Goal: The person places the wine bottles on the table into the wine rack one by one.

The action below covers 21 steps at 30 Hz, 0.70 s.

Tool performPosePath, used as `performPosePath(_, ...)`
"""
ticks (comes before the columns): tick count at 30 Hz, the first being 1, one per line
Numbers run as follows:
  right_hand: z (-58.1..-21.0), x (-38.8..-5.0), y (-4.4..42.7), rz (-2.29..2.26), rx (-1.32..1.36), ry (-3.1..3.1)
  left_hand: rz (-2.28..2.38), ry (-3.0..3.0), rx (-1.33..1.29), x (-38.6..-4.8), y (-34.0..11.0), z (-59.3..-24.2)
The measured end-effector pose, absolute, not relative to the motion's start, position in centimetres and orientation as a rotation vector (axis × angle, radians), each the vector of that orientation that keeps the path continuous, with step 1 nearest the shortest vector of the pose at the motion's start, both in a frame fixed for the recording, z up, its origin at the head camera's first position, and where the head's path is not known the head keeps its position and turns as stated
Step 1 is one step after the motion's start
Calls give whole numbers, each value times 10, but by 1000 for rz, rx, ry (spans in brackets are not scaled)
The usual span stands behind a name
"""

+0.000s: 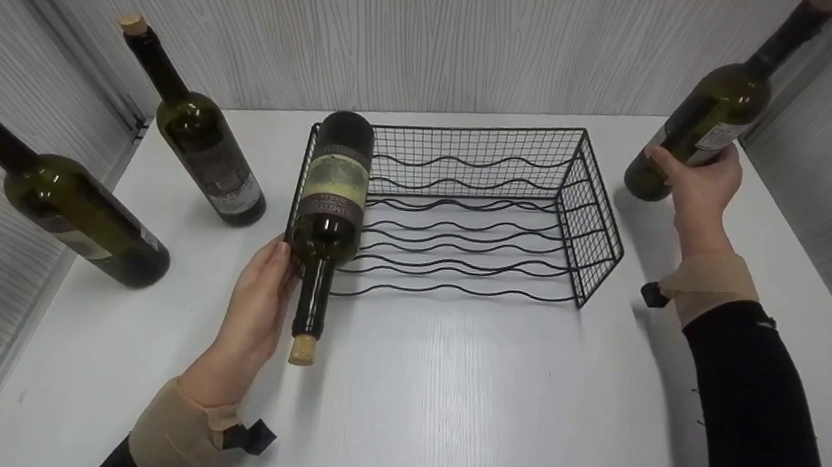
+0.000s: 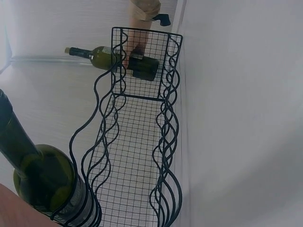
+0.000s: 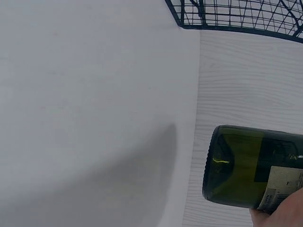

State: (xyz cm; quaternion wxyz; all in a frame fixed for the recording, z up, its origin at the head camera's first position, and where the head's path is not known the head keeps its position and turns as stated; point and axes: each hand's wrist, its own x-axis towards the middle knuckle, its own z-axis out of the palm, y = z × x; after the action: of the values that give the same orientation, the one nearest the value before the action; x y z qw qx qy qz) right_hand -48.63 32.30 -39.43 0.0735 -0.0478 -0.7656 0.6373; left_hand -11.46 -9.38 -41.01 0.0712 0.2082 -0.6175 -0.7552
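A black wire wine rack (image 1: 573, 202) with wavy rails stands on the white table. One corked wine bottle (image 1: 333, 189) lies across its left end, neck toward me. My left hand (image 1: 250, 317) holds the rack's left end beside that bottle; the bottle hides part of the fingers. To the right of the rack, my right hand (image 1: 703, 185) grips another dark green wine bottle (image 1: 733, 92) around its lower body, neck up and leaning right. The right wrist view shows its base (image 3: 220, 165), which appears raised off the table.
Two more corked bottles stand left of the rack, a nearer one (image 1: 86, 220) at the far left and another bottle (image 1: 208, 159) closer to the rack. Light wood-grain panels enclose the table at the back (image 1: 432, 47) and on both sides.
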Motion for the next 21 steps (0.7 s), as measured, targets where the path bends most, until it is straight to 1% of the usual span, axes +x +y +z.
performPosePath(7, -382, -478, 312, 1784, 6, -2202, -2283, -1831, 601, -115, -94, -410)
performPosePath(13, -372, -469, 297, 1815, 165, -2037, -2290, -1815, 624, -115, -94, -409)
performPosePath(21, -355, -457, 285, 1842, 148, -2009, -2302, -1802, 627, -116, -94, -409)
